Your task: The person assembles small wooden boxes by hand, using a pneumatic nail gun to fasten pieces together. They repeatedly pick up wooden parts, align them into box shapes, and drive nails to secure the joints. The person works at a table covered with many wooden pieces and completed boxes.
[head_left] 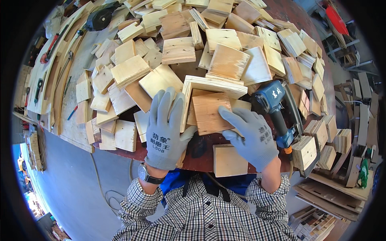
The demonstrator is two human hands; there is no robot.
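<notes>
Both my hands wear grey gloves. My left hand [165, 128] lies along the outer side of an upright plywood board [186, 103], fingers nearly straight and thumb round its near end. That board meets a second plywood board [215, 84] at a corner, both on edge. My right hand [251, 132] grips a square brown plywood block [211, 113], index finger on its face, inside that corner. The fingers under the block are partly hidden. Just right of this hand stands a blue and black nail gun [277, 112] with an orange hose fitting.
A large heap of plywood blocks [177, 50] covers the far table. One loose block [230, 160] lies at the near edge of the red table [197, 150]. Block stacks [303, 154] stand right. Long strips and hand tools [48, 50] lie left, with a black tool [100, 18] behind.
</notes>
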